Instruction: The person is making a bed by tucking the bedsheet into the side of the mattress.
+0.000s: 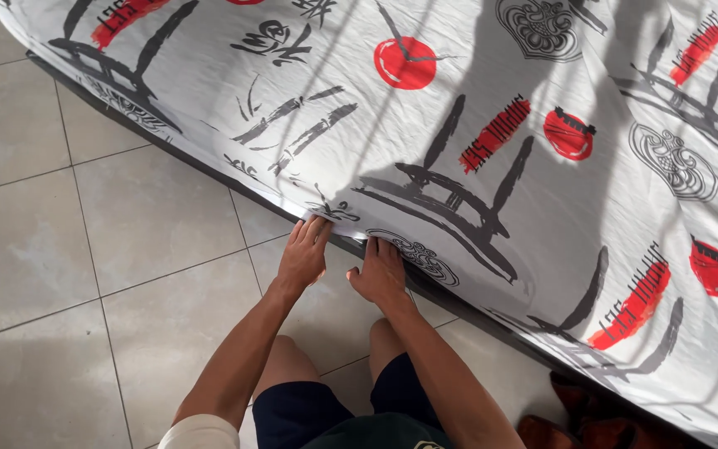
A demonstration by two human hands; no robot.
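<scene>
Both the left hand [303, 254] and the right hand [378, 270] pinch the lower edge of the white cotton bedsheet with red and black prints [459, 125], which runs diagonally just above the fingers

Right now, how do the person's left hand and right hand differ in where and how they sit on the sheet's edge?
The left hand reaches higher, fingertips on the white printed sheet itself; the right hand sits lower, fingers curled at the hem by the dark mattress edge. The left hand's fingers lie straighter and together; the right hand's bend under more. Both press the same edge, side by side, above the tiled floor.
</scene>
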